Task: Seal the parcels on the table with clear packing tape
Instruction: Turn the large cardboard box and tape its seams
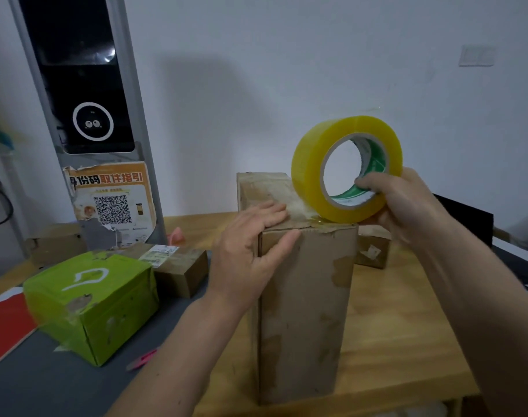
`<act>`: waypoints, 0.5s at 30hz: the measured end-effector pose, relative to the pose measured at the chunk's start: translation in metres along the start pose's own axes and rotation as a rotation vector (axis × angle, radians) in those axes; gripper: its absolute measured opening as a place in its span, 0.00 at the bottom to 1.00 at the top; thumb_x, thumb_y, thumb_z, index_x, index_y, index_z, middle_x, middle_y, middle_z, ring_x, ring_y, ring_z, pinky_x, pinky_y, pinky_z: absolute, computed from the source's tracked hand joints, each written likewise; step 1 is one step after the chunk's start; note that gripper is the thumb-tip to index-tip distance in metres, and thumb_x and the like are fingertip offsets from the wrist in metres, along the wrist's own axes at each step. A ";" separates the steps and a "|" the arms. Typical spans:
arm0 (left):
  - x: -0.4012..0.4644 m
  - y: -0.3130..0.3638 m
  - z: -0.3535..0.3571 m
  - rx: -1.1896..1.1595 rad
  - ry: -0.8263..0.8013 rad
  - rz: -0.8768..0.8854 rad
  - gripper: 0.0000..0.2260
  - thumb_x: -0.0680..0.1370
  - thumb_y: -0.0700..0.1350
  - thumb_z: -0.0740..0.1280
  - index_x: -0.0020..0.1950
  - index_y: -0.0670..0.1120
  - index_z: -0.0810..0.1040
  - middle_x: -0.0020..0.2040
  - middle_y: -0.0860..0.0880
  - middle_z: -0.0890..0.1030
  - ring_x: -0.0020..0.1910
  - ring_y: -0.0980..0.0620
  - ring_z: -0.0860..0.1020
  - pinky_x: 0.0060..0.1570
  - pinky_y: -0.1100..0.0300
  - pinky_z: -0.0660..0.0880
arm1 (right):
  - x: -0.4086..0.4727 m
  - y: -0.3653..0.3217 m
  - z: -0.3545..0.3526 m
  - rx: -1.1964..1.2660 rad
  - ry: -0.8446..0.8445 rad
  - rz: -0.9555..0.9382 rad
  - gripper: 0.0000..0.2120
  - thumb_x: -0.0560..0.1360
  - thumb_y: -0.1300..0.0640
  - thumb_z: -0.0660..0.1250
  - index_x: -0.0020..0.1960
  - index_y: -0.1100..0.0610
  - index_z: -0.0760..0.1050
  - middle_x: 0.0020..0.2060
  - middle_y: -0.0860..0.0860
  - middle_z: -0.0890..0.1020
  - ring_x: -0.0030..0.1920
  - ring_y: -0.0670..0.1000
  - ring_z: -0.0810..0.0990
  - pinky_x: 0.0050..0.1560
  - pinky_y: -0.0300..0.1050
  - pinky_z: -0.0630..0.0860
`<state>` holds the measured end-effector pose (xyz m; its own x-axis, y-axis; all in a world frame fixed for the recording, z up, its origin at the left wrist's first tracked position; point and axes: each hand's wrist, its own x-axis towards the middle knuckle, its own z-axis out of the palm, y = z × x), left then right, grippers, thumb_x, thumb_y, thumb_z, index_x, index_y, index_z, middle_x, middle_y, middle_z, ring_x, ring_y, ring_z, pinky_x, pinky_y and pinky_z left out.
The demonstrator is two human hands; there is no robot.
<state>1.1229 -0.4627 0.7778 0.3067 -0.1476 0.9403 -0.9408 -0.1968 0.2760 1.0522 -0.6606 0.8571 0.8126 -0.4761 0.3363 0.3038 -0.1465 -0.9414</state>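
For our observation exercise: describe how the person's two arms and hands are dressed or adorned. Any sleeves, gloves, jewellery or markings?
Both arms are bare from the frame's lower edge to the wrist; no sleeves show. The left hand and right hand wear no gloves, and no rings, watch, bracelet or markings are visible. The fingers are uncovered, with short nails where they can be seen.

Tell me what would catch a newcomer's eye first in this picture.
The yellowish roll of packing tape stands out, held on edge by the right hand atop the tall brown cardboard box at centre, while the left hand lies flat across the box's top edge. To the left sits a bright green parcel.
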 end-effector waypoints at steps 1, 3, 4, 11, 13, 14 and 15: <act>0.002 0.000 -0.001 0.013 -0.007 0.025 0.15 0.74 0.51 0.70 0.53 0.42 0.85 0.55 0.54 0.82 0.61 0.67 0.75 0.63 0.76 0.65 | 0.002 -0.002 -0.004 0.026 -0.015 0.020 0.06 0.78 0.66 0.62 0.52 0.59 0.76 0.44 0.59 0.83 0.43 0.57 0.83 0.35 0.52 0.81; 0.004 -0.002 -0.002 0.005 -0.033 0.043 0.16 0.74 0.52 0.70 0.54 0.42 0.85 0.55 0.52 0.83 0.60 0.61 0.78 0.63 0.71 0.70 | 0.003 -0.001 -0.008 0.101 -0.006 0.056 0.08 0.78 0.67 0.61 0.56 0.61 0.75 0.45 0.60 0.82 0.42 0.57 0.83 0.32 0.51 0.80; 0.004 -0.003 -0.003 0.000 -0.041 0.046 0.16 0.74 0.52 0.70 0.54 0.42 0.85 0.55 0.51 0.84 0.59 0.58 0.80 0.63 0.67 0.73 | 0.003 0.001 -0.008 0.124 0.005 0.065 0.09 0.78 0.66 0.62 0.57 0.61 0.74 0.46 0.60 0.82 0.43 0.57 0.83 0.31 0.50 0.80; 0.011 0.005 -0.006 0.045 -0.107 0.180 0.12 0.76 0.47 0.68 0.54 0.42 0.85 0.53 0.51 0.84 0.56 0.58 0.81 0.61 0.61 0.76 | -0.007 0.018 0.009 0.215 0.112 0.081 0.07 0.75 0.63 0.65 0.53 0.58 0.77 0.40 0.55 0.83 0.40 0.52 0.81 0.39 0.48 0.79; 0.018 0.016 -0.006 0.101 -0.188 0.104 0.13 0.75 0.50 0.66 0.53 0.47 0.87 0.50 0.54 0.86 0.50 0.56 0.81 0.53 0.63 0.78 | -0.012 0.023 0.015 0.236 0.130 0.092 0.05 0.75 0.61 0.67 0.51 0.57 0.78 0.34 0.50 0.82 0.36 0.49 0.80 0.35 0.43 0.75; 0.023 0.021 -0.007 0.140 -0.247 0.055 0.14 0.75 0.53 0.64 0.51 0.50 0.87 0.47 0.57 0.86 0.47 0.55 0.80 0.48 0.60 0.78 | -0.015 0.024 0.018 0.230 0.126 0.094 0.04 0.75 0.58 0.68 0.50 0.56 0.78 0.33 0.48 0.82 0.36 0.47 0.79 0.35 0.42 0.73; 0.029 0.025 -0.008 0.170 -0.317 0.001 0.15 0.74 0.56 0.63 0.49 0.52 0.87 0.45 0.59 0.86 0.45 0.53 0.78 0.44 0.57 0.77 | -0.018 0.025 0.021 0.209 0.117 0.094 0.04 0.75 0.56 0.68 0.49 0.55 0.79 0.34 0.48 0.82 0.37 0.47 0.80 0.36 0.42 0.73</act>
<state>1.1069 -0.4640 0.8135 0.3602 -0.4363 0.8246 -0.9119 -0.3512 0.2125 1.0554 -0.6378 0.8284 0.7831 -0.5776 0.2305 0.3351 0.0797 -0.9388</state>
